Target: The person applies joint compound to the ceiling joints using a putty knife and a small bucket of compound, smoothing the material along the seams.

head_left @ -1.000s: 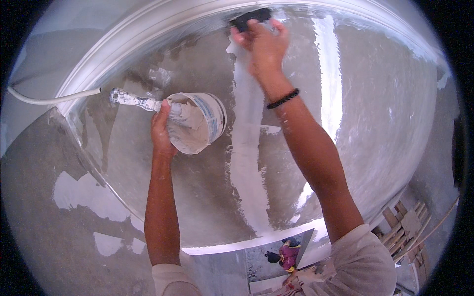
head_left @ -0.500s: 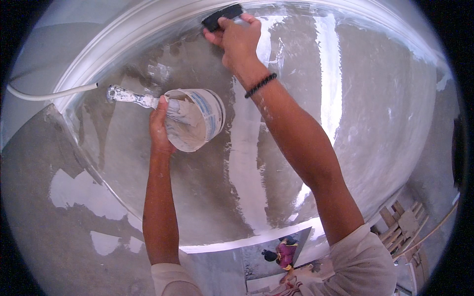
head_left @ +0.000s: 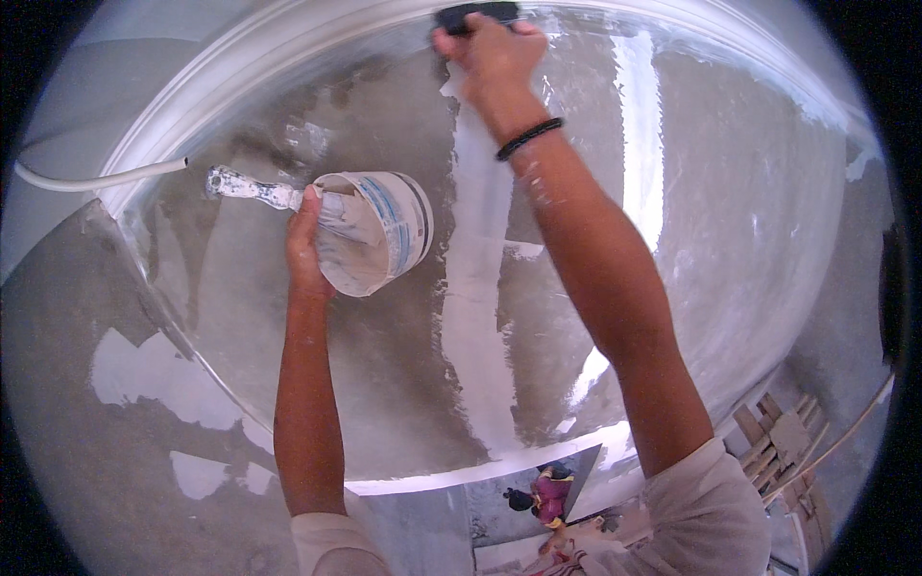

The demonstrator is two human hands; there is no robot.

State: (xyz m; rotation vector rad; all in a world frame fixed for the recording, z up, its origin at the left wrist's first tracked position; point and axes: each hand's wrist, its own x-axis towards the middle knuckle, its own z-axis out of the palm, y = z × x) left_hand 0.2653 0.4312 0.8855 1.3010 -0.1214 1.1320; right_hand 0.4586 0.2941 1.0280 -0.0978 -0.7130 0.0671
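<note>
My left hand (head_left: 305, 252) grips a white plastic tub (head_left: 403, 221) with pale paste inside and a paste-smeared handled scraper (head_left: 245, 188) lying across it, my thumb over the scraper near the rim. My right hand (head_left: 495, 58), wearing a black bracelet (head_left: 528, 137), holds a dark flat blade (head_left: 477, 15) at the upper edge of the grey plastered surface (head_left: 355, 384), against the white moulding (head_left: 192, 86). Pale filler stripes (head_left: 471, 365) run down that surface.
A white conduit (head_left: 106, 182) sticks out at the left. Below, seen through an opening, is another person (head_left: 549, 497) in purple and yellow. Stacked boards (head_left: 792, 432) and a long pole (head_left: 845, 442) are at the lower right.
My right hand with the blade moved left along the moulding, then back rightward, ending slightly left of where it began. The tub in my left hand shifted slightly left and up.
</note>
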